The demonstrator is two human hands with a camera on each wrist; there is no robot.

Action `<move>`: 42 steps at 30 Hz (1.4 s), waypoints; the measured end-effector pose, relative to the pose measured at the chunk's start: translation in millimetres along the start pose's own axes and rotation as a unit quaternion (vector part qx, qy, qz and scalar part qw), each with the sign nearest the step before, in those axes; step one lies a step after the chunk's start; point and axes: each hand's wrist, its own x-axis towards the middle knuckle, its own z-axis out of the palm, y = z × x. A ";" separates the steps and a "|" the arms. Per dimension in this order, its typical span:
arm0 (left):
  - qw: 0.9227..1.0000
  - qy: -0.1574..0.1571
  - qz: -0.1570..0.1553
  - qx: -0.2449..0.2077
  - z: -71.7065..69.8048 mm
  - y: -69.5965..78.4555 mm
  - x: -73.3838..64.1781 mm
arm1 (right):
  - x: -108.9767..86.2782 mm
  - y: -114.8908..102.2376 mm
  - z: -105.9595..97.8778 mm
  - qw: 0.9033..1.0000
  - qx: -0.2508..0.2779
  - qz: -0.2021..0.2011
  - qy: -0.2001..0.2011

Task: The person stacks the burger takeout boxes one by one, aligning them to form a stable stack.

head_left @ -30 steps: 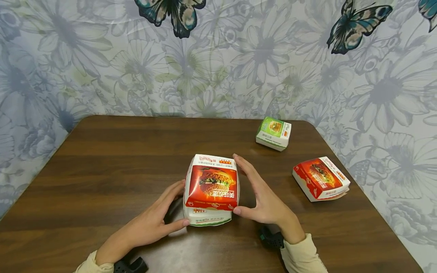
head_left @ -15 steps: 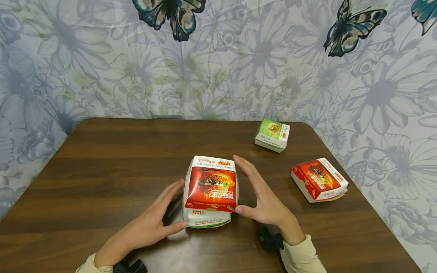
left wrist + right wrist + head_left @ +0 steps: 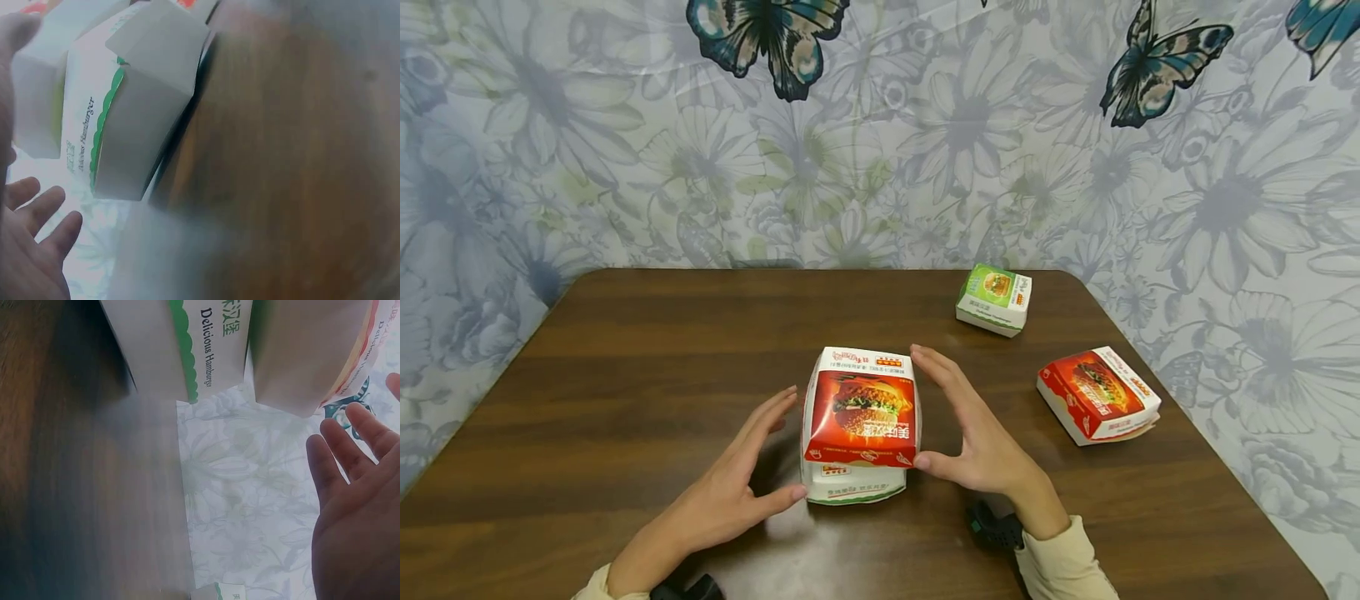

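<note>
Red-and-white cardboard burger box (image 3: 861,412) atop a green-edged white carton (image 3: 863,484) calls for gentle handling: left hand (image 3: 726,497) and right hand (image 3: 988,446), both spread, should move evenly, avoiding nudges.

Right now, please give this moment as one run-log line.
red box: on white box | left grip, right grip: beside stack | green box, other red box: right of stack

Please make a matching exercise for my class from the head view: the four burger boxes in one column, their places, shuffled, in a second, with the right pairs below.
Boxes
1. Upper stacked box
2. Lower stacked box
3. Lone red-topped box
4. Green-topped box

Places
A. Farthest back
B. Under another box
C. Farthest right
D. On another box

Pairs: 1-D, 2-B, 3-C, 4-A
</note>
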 end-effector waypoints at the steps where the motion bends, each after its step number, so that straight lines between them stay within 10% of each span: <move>1: 1.000 0.004 0.006 -0.001 -0.2 0.7 0.1 | 0.0 -0.1 0.0 1.000 0.000 0.000 -0.001; 29: 0.994 0.069 0.071 -0.054 9.2 22.6 43.1 | -0.2 -2.6 -7.0 0.999 -0.036 0.002 0.000; 42: 0.996 0.074 0.042 -0.040 5.9 24.0 34.5 | -0.1 -4.0 -6.0 0.999 -0.047 -0.003 0.016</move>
